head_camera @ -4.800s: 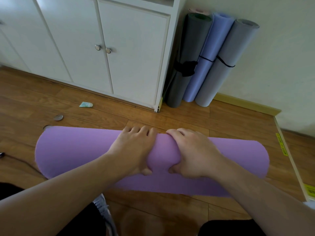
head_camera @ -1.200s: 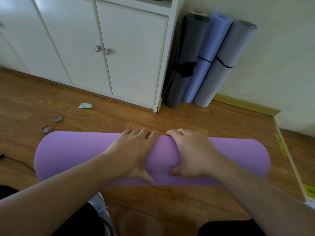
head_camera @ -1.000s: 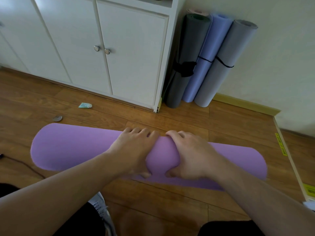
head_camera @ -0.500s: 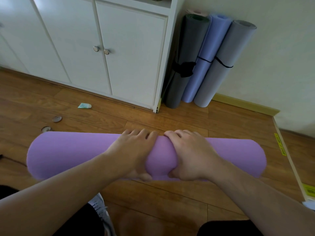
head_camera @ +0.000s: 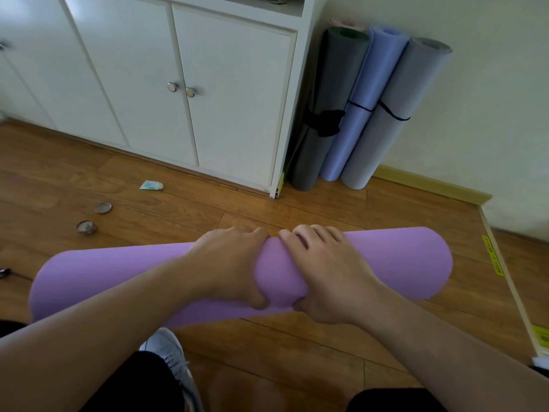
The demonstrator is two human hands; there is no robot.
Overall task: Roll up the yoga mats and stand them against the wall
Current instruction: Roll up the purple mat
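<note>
I have both hands on the purple mat (head_camera: 386,263), which lies rolled into a thick tube across the wooden floor (head_camera: 297,352) at the centre of my view, its right end raised toward 2 o'clock and its left end dropping toward 8 o'clock. My left hand (head_camera: 231,269) wraps over the top of the roll near its middle, fingers curled over the far side and thumb tucked underneath on the near side. My right hand (head_camera: 323,275) grips just beside it in the same way, fingers draped over the crest, thumb pressed into the near face. The two hands sit close together, almost touching at the fingertips.

At 1 o'clock, three rolled mats stand in the corner against the wall (head_camera: 475,84): a dark grey mat (head_camera: 323,84), a blue mat (head_camera: 362,108) and a light grey mat (head_camera: 395,114), each banded with a black strap. The white cabinet (head_camera: 178,69) fills the span from 10 to 12 o'clock. At 9 o'clock, two small round lids (head_camera: 102,208) and a pale green scrap (head_camera: 151,185) lie on the floor. A grey shoe (head_camera: 166,352) shows at 7 o'clock.
</note>
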